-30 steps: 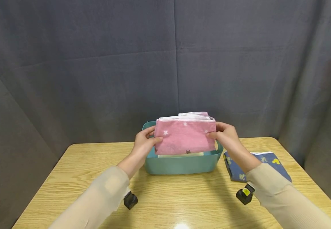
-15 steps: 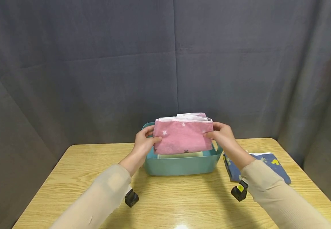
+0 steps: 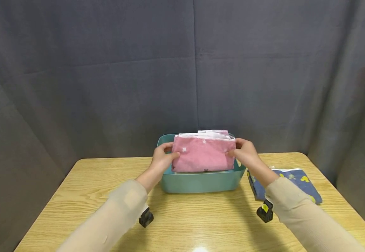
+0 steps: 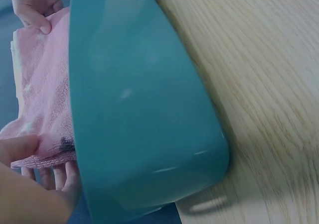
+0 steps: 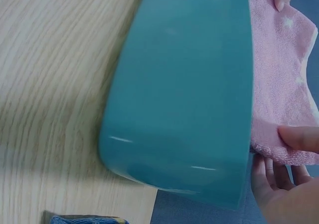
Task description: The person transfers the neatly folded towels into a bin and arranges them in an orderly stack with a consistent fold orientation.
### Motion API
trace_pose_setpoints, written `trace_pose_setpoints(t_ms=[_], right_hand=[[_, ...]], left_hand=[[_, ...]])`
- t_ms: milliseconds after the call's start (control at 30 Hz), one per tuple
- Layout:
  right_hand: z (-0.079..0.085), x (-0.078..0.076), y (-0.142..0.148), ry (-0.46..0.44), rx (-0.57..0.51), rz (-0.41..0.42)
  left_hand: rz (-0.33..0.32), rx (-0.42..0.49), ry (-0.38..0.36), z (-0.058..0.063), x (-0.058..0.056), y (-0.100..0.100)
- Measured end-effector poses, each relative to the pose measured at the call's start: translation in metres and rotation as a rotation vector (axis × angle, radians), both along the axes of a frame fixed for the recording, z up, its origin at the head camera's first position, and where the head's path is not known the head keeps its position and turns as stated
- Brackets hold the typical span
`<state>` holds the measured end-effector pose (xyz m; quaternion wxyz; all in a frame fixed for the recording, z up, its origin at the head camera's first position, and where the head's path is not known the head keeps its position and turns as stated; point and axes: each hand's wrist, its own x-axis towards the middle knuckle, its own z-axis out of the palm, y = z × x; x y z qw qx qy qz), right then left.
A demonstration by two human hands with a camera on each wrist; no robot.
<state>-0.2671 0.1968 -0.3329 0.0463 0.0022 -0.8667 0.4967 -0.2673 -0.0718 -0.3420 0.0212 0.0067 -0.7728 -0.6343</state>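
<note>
A folded pink towel [image 3: 202, 154] with white stars and a white edge is held between both hands, its lower part at the opening of a teal plastic basket [image 3: 201, 183]. My left hand [image 3: 162, 159] pinches the towel's left end, thumb in front and fingers behind. At the opposite end my right hand [image 3: 247, 154] grips it the same way. Both wrist views show the towel just beyond the basket's rim, with thumbs on the terry side. Below the towel, only a thin pale strip of something inside the basket shows; the rest of the inside is hidden.
A folded blue towel [image 3: 302, 185] with yellow figures lies on the wooden table [image 3: 198, 217] to the right of the basket, partly behind the right forearm. A grey curtain [image 3: 107, 87] hangs behind the table.
The pink towel has come down a little towards the basket, held by both hands. It now covers most of the pale item that showed beneath it before.
</note>
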Motion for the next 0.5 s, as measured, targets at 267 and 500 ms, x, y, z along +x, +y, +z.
trace_pose_setpoints(t_ms=[267,500], right_hand=[[-0.0066,0.0029,0.0009,0.008,0.083,0.036],[-0.01,0.0057,0.0002,0.03,0.123,0.067]], left_hand=[[-0.036,-0.207,0.07,-0.0059,0.0017,0.0027],[-0.067,-0.293,0.095,-0.0069,0.0048,0.0009]])
